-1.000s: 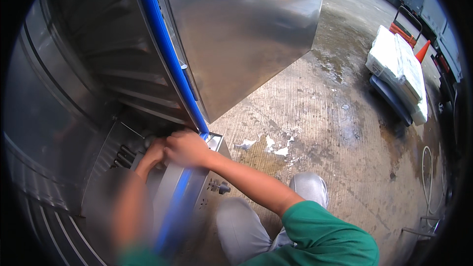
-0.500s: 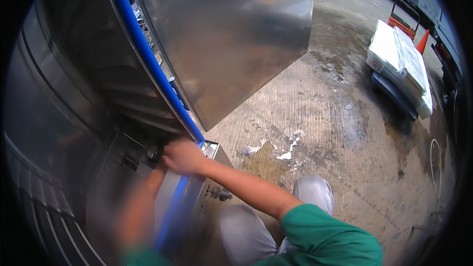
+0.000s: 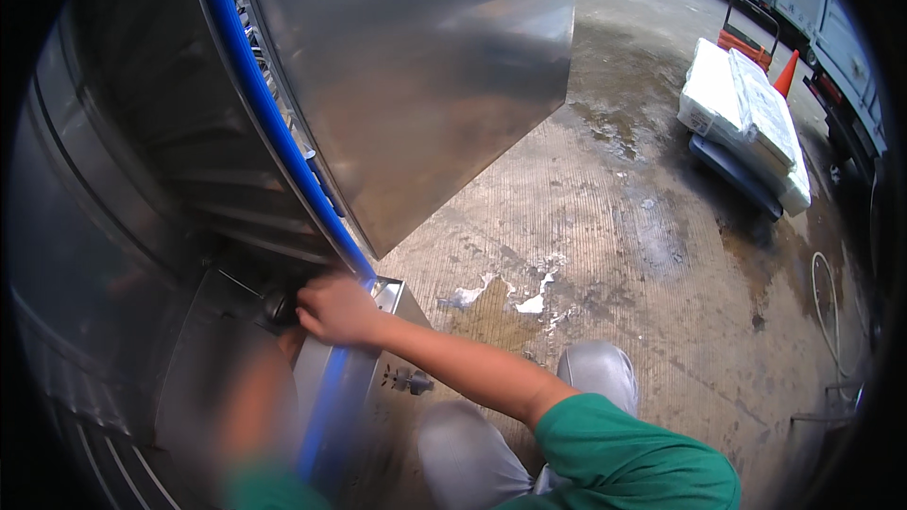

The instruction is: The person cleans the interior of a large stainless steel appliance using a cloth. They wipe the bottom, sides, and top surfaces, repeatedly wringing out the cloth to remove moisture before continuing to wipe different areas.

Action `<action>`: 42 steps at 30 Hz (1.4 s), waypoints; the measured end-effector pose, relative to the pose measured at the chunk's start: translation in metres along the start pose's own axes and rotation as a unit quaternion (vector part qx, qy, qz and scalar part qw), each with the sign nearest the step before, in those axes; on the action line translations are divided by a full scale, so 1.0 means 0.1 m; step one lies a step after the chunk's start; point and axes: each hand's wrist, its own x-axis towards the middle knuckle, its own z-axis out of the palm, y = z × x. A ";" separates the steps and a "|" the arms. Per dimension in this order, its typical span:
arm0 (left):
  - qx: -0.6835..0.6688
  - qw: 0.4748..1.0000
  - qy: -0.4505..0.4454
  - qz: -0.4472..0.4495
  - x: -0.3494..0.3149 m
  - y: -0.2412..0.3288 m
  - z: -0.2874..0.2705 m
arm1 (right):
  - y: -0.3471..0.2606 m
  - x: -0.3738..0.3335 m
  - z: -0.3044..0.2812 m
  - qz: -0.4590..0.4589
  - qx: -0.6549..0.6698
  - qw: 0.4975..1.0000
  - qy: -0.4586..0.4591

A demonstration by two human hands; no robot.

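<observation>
The right hand [image 3: 338, 310] bends over the low corner of the long, blue, rubbery strip [image 3: 274, 127]. Its grip is partly curled, but I cannot tell if it holds anything. The left hand [image 3: 291, 341] is mostly hidden, left of the strip, so I cannot tell about its grip. A dark, round, hard-looking thing [image 3: 273, 308] sits left of the strip, just beside the right hand. It looks stiff and not easy to break, maybe slippery if wet. I cannot guess its weight. Its round side seems the best place to hold. Right of the strip are a small, dark, metal-looking knob [image 3: 413, 381] and a big, flat, shiny metal door [image 3: 406, 85].
</observation>
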 end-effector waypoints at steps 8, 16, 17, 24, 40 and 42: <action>-0.111 0.992 -0.036 -0.045 0.32 -0.09 -0.39 | 0.03 0.00 0.05 -0.015 0.018 0.999 0.025; 0.476 0.860 0.145 0.115 -0.01 0.30 0.14 | 0.03 0.00 0.04 -0.013 0.000 1.000 0.023; 0.449 0.875 0.128 0.127 -0.03 0.35 0.25 | 0.02 -0.01 0.04 -0.008 0.003 1.000 0.021; 0.312 0.940 0.073 0.122 0.07 0.27 0.53 | 0.03 -0.03 0.06 -0.014 -0.004 1.000 0.026; 0.175 0.982 0.036 0.062 0.03 0.01 -0.17 | 0.05 -0.03 0.08 -0.016 -0.016 0.999 0.037; 0.340 0.933 0.077 0.089 0.06 0.03 -0.26 | 0.05 -0.03 0.09 -0.011 -0.021 0.999 0.036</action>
